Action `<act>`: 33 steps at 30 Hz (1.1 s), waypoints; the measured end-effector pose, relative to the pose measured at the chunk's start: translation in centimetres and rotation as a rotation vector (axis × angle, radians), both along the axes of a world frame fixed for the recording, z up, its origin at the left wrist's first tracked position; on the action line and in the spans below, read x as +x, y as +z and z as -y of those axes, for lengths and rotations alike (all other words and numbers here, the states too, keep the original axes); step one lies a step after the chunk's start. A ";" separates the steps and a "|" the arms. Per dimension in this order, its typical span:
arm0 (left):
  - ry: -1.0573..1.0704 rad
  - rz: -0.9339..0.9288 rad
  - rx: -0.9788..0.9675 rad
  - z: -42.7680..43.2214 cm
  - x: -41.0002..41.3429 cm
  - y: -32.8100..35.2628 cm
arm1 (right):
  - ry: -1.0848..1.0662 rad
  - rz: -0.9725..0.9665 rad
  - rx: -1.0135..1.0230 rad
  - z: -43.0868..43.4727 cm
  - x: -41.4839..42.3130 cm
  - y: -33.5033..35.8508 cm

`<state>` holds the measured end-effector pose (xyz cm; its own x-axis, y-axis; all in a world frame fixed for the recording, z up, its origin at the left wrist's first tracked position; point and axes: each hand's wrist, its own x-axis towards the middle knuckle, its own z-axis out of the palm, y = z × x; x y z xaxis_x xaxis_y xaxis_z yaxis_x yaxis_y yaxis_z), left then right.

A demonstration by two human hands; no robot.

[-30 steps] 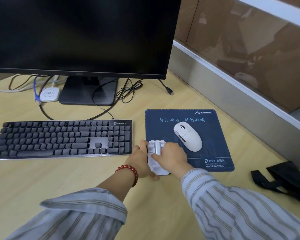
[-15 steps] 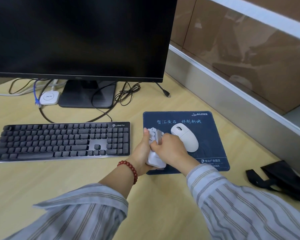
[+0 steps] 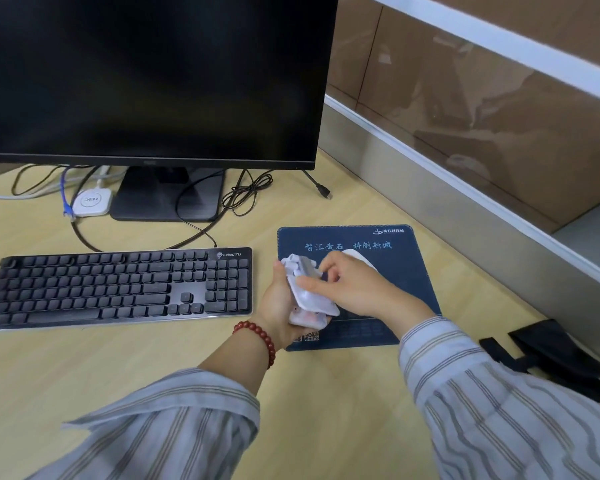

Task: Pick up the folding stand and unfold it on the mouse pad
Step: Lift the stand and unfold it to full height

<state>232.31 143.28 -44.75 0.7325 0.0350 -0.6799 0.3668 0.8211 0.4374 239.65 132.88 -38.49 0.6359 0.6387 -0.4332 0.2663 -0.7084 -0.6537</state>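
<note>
Both hands hold the white folding stand (image 3: pixel 309 303) in the air over the left part of the dark blue mouse pad (image 3: pixel 406 271). My left hand (image 3: pixel 279 306), with a red bead bracelet on its wrist, cups the stand from the left and below. My right hand (image 3: pixel 350 289) grips the stand from the right, thumb on its top plate and fingers at the hinged upper piece. The plates are parted a little at the lower end. A white mouse (image 3: pixel 359 256) lies on the pad, mostly hidden behind my right hand.
A black keyboard (image 3: pixel 118 285) lies left of the pad. Behind it stand a dark monitor (image 3: pixel 153 77) on its base, loose cables (image 3: pixel 243 195) and a small white box (image 3: pixel 90 202). A black pouch (image 3: pixel 555 355) lies at the right, by the partition wall (image 3: pixel 465 209).
The stand has come up off the pad's front left corner into both hands. My right hand's fingers have shifted to the upper hinged part, and the plates have begun to part.
</note>
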 end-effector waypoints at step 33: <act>-0.169 0.019 0.053 1.1 -2.5 7.6 | -0.193 0.125 0.311 0.3 2.6 7.3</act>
